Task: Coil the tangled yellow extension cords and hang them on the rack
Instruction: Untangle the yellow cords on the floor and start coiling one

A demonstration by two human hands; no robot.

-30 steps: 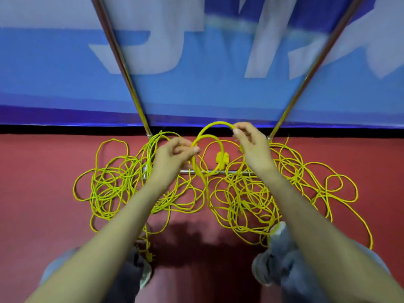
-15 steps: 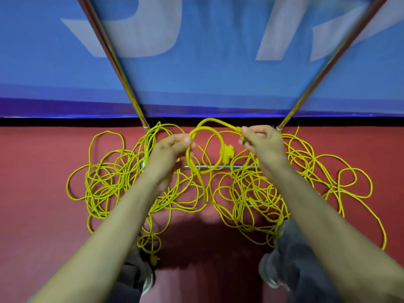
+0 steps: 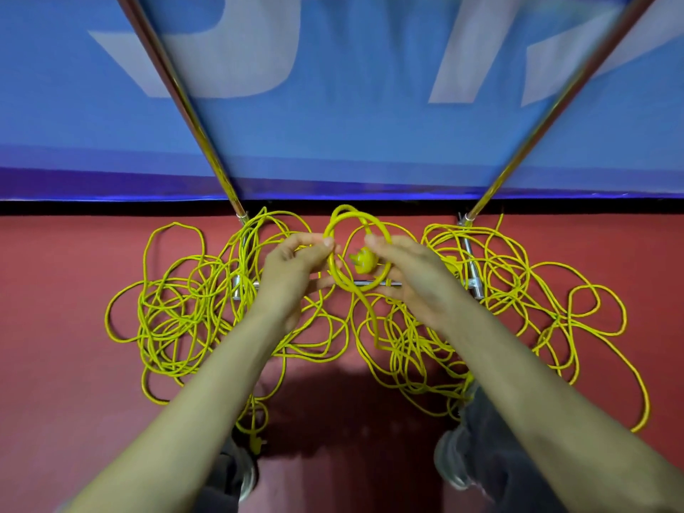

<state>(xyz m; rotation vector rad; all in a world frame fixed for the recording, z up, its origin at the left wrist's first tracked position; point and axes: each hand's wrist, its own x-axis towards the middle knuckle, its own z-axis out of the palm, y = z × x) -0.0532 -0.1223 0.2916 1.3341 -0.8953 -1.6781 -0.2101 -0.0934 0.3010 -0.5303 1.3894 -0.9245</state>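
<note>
Tangled yellow extension cords [image 3: 185, 312] sprawl over the red floor, in one heap on the left and another on the right [image 3: 518, 290]. Between my hands a small coil [image 3: 335, 275] of the cord stands raised, with a yellow plug [image 3: 364, 261] hanging inside it. My left hand [image 3: 296, 268] pinches the coil's left side between thumb and fingers. My right hand [image 3: 411, 275] grips its right side. The metal rack's two slanted poles [image 3: 192, 116] rise from the floor, joined low down by a crossbar [image 3: 392, 284].
A blue banner [image 3: 333, 124] with white shapes hangs behind the rack. My two shoes [image 3: 455, 464] stand at the bottom, on the edges of the cord heaps. Another plug end [image 3: 255, 444] lies by my left foot.
My hands have come closer together and the raised loop has become a smaller, rounder coil. The plug now hangs inside the coil next to my right hand.
</note>
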